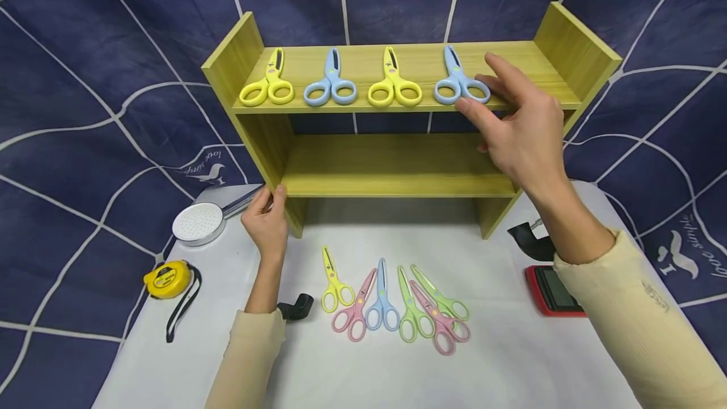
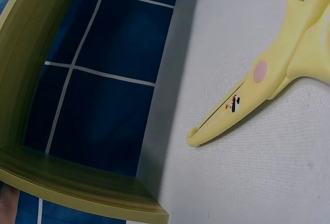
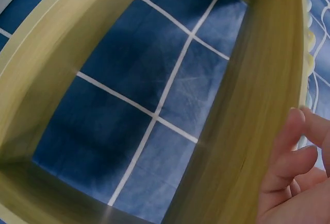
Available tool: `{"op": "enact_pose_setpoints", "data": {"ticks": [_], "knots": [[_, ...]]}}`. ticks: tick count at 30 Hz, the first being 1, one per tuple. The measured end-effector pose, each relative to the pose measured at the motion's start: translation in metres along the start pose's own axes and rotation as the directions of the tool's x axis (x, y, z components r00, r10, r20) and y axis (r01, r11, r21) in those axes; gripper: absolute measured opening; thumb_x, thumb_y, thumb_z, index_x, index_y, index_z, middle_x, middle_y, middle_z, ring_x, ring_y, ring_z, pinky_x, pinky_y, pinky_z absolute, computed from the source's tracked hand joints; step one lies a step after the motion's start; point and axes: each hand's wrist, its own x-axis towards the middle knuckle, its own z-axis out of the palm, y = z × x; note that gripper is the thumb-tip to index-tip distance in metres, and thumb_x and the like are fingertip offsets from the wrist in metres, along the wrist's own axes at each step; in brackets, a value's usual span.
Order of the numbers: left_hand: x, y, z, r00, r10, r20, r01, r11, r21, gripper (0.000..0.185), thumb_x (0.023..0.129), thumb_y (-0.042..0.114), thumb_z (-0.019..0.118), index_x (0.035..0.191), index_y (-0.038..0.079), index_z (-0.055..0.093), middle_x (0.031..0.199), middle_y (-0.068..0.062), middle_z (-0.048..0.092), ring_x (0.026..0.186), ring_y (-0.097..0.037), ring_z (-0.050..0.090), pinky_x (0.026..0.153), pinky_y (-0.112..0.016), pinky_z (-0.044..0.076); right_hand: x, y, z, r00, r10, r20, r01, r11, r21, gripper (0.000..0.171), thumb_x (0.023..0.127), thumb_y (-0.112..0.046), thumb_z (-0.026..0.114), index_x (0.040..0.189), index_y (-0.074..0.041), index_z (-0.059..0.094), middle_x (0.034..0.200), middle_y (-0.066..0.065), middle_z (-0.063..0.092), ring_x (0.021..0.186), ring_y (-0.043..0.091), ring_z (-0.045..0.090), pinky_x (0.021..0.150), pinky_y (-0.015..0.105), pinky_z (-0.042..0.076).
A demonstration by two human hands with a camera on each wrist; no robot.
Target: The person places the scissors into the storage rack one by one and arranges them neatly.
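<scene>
Gripping the yellow-green wooden shelf (image 1: pixel 392 166) by its left edge with my left hand (image 1: pixel 268 223), I hold my right hand (image 1: pixel 525 122), thumb and fingers parted, at the rightmost pale-blue plastic scissors (image 1: pixel 456 72) by its top front edge.

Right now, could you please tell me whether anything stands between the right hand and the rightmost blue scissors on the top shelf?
Nothing visible does: the right hand is at the handles of those blue scissors, and the nearest yellow scissors lie to their left.
</scene>
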Motion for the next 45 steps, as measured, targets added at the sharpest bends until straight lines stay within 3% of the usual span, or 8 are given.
{"op": "enact_pose_setpoints", "data": {"ticks": [3, 16, 19, 25, 29, 33, 38, 45], "knots": [[0.001, 0.000, 0.001, 1.000, 0.016, 0.006, -0.016, 1.000, -0.001, 0.021, 0.086, -0.006, 0.066, 0.104, -0.016, 0.069, 0.096, -0.014, 0.071, 0.084, -0.010, 0.067, 0.075, -0.020, 0.056, 0.001, 0.000, 0.000, 0.999, 0.034, 0.015, -0.034, 0.999, 0.012, 0.061, 0.087, -0.019, 0.077, 0.143, -0.020, 0.054, 0.125, 0.008, 0.066, 0.077, -0.005, 0.063, 0.040, 0.015, 0.046], [0.000, 0.002, 0.001, 1.000, 0.011, -0.009, -0.011, 1.000, -0.009, 0.020, 0.085, -0.007, 0.066, 0.103, -0.016, 0.069, 0.096, -0.015, 0.071, 0.085, -0.011, 0.068, 0.075, -0.020, 0.056, -0.004, 0.004, 0.003, 1.000, -0.023, -0.003, 0.023, 0.999, 0.025, 0.049, 0.094, -0.019, 0.067, 0.142, -0.017, 0.055, 0.128, 0.006, 0.064, 0.050, -0.003, 0.056, 0.046, 0.012, 0.046], [0.000, 0.002, 0.000, 1.000, 0.008, -0.011, -0.008, 1.000, 0.000, 0.020, 0.085, -0.006, 0.066, 0.103, -0.016, 0.069, 0.095, -0.012, 0.072, 0.085, -0.011, 0.068, 0.075, -0.019, 0.055, -0.015, 0.007, 0.009, 0.991, -0.089, -0.096, 0.099, 0.990, 0.105, 0.046, 0.093, -0.011, 0.065, 0.139, -0.010, 0.058, 0.129, 0.007, 0.064, 0.052, -0.002, 0.056, 0.048, 0.012, 0.046], [0.000, 0.001, 0.002, 1.000, 0.011, 0.010, -0.011, 1.000, 0.006, 0.020, 0.086, -0.005, 0.066, 0.102, -0.016, 0.070, 0.095, -0.016, 0.072, 0.084, -0.011, 0.067, 0.076, -0.020, 0.056, -0.066, 0.030, 0.024, 0.920, -0.200, -0.337, 0.293, 0.922, 0.253, 0.031, 0.086, 0.006, 0.060, 0.116, 0.010, 0.065, 0.115, 0.015, 0.064, 0.062, 0.004, 0.056, 0.051, 0.009, 0.042], [0.000, 0.001, 0.002, 1.000, 0.008, 0.005, -0.008, 1.000, 0.019, 0.020, 0.086, -0.005, 0.066, 0.102, -0.015, 0.070, 0.098, -0.024, 0.070, 0.086, -0.011, 0.067, 0.077, -0.021, 0.056, -0.119, 0.055, 0.034, 0.971, -0.159, -0.177, 0.211, 0.922, 0.324, 0.036, 0.078, 0.015, 0.065, 0.114, 0.013, 0.064, 0.117, 0.014, 0.060, 0.070, 0.007, 0.056, 0.052, 0.010, 0.044], [0.001, 0.002, 0.001, 1.000, 0.022, 0.004, -0.023, 1.000, 0.019, 0.019, 0.085, -0.006, 0.065, 0.101, -0.016, 0.070, 0.095, -0.021, 0.071, 0.084, -0.010, 0.067, 0.075, -0.020, 0.056, -0.180, 0.078, 0.045, 0.994, -0.024, 0.103, -0.007, 0.958, 0.287, 0.045, 0.075, 0.016, 0.074, 0.117, 0.004, 0.066, 0.116, 0.011, 0.059, 0.068, 0.007, 0.052, 0.047, 0.016, 0.044], [0.001, 0.002, 0.003, 0.999, 0.031, 0.011, -0.031, 0.999, 0.017, 0.018, 0.085, -0.007, 0.066, 0.100, -0.017, 0.070, 0.092, -0.014, 0.072, 0.081, -0.008, 0.066, 0.073, -0.018, 0.055, -0.243, 0.099, 0.044, 0.913, 0.083, 0.399, -0.130, 0.987, 0.093, 0.046, 0.076, -0.002, 0.083, 0.119, -0.007, 0.067, 0.108, 0.003, 0.060, 0.062, 0.003, 0.046, 0.047, 0.019, 0.042], [0.000, 0.005, 0.000, 1.000, 0.012, 0.009, -0.012, 0.999, 0.040, 0.020, 0.086, -0.007, 0.066, 0.103, -0.016, 0.069, 0.095, -0.018, 0.071, 0.082, -0.008, 0.066, 0.073, -0.018, 0.055, -0.284, 0.110, 0.029, 0.820, 0.143, 0.554, -0.168, 0.986, -0.007, 0.052, 0.073, -0.012, 0.087, 0.122, -0.015, 0.069, 0.098, -0.007, 0.051, 0.067, 0.005, 0.044, 0.054, 0.018, 0.040]]}}
